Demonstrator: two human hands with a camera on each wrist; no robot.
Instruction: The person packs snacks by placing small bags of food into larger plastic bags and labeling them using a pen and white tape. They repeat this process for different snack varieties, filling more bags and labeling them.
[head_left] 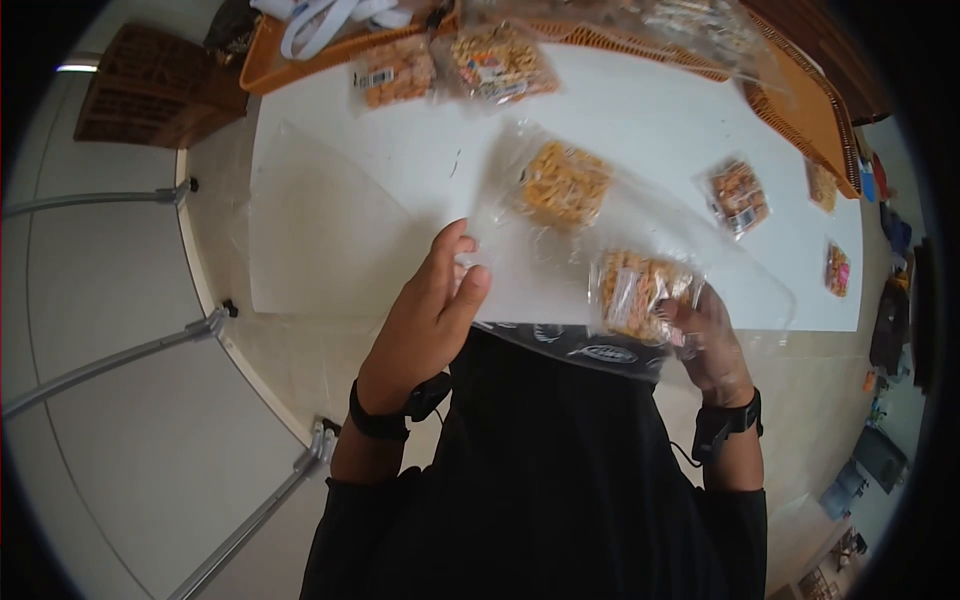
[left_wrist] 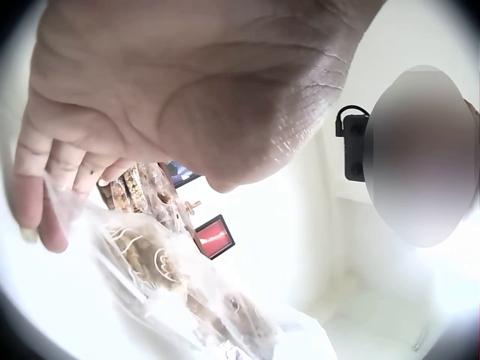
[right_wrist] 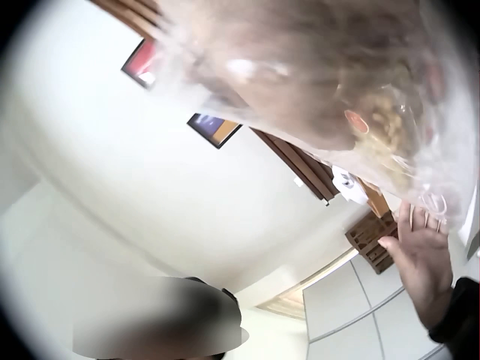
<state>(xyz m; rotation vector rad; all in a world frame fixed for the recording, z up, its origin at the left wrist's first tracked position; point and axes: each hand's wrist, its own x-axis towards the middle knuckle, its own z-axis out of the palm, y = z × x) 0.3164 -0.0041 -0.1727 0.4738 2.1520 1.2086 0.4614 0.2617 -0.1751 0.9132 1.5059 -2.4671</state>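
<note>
A large clear plastic bag spans the space between the hands, with a packet of yellowish snacks showing through its upper part. My right hand grips a second snack packet at its right side; clear film covers this hand in the right wrist view. Whether the hand is inside the bag or behind it, I cannot tell. My left hand has its fingers extended and thumb apart, touching the bag's left edge. In the left wrist view, the bag meets the fingertips of the left hand.
Another clear bag lies flat on the white table at left. Snack packets lie at the back by orange wicker trays. More packets are at right. Metal rails stand left of the table.
</note>
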